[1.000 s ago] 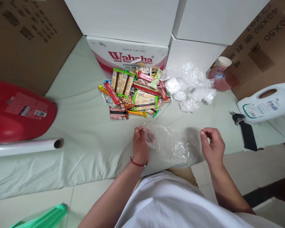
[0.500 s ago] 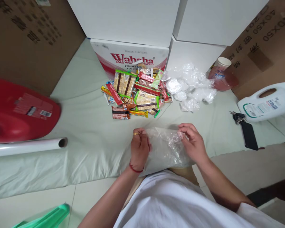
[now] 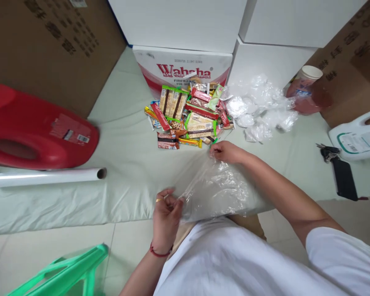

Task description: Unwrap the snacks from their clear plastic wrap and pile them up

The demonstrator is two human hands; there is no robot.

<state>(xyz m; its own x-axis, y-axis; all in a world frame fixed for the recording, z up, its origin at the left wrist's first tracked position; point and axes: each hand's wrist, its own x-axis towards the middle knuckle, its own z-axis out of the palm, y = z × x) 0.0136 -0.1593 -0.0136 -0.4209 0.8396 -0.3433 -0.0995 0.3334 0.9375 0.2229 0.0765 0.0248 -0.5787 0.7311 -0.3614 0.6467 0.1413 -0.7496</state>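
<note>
Presently, one clear plastic bag (image 3: 220, 189), thin and creased, stretched between two hands on the near side of the heap of packaged snacks (image 3: 200, 130). Left hand (image 3: 166, 216), with gold ring (image 3: 159, 200) and red bracelet (image 3: 158, 254): thumb and fingers grasping the bag's left edge, nearer and further left than the heap. Right hand (image 3: 228, 151): fingertips pinching the bag's far edge, just beside the heap's near side. Behind the heap: Wahaha carton (image 3: 185, 55), white with red print. Just right of the heap: crumpled clear plastic (image 3: 249, 105); farther right, white handled jug (image 3: 364, 142), keys (image 3: 328, 153), black rectangular case (image 3: 343, 176). Left of the heap, well apart: red handled jug (image 3: 58, 137); nearer, glossy whitish tube (image 3: 49, 176). Beneath the heap: pale green cloth (image 3: 126, 168). Lower left of the heap, on tiled floor (image 3: 123, 242): green plastic stool (image 3: 77, 267).
</note>
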